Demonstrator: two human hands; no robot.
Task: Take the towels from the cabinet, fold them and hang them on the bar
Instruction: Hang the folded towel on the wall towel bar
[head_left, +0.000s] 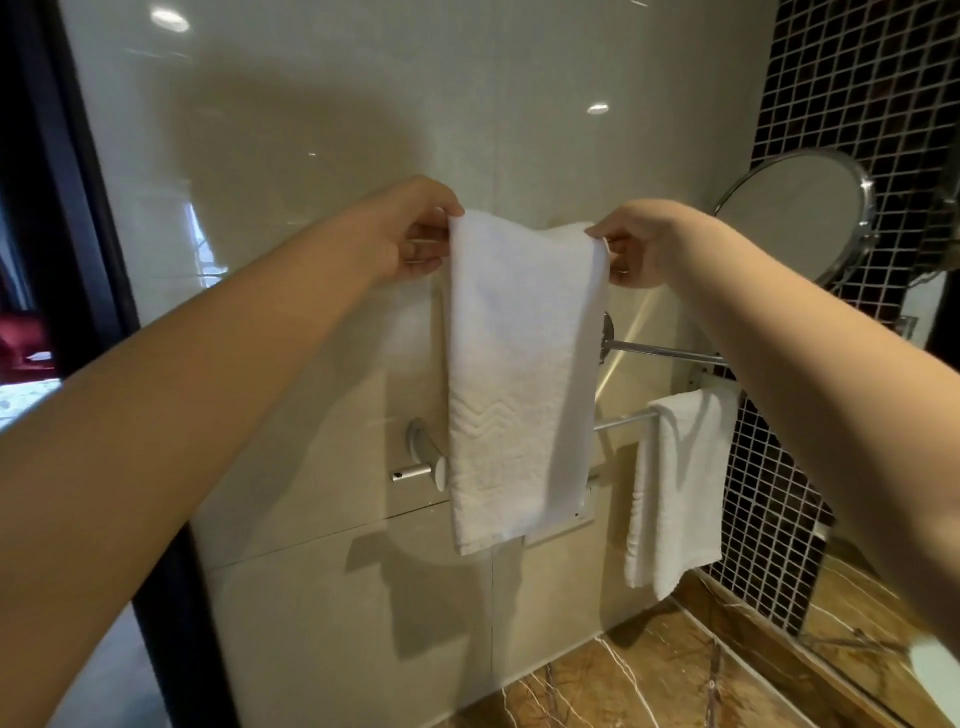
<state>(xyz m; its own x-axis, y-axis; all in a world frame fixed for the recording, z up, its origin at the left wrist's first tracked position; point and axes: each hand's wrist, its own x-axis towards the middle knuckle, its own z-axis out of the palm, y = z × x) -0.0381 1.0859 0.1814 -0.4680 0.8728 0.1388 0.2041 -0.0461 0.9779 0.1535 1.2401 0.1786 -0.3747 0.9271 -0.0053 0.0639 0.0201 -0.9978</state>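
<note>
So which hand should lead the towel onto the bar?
Left, likely: left hand and right hand both pinch the towel, but a hung towel fills the bar at its right; leftward it's bare.

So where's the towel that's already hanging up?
The hung towel is low on the right of the head view, draped over the chrome bar, just right of the held towel and below the round mirror.
</note>
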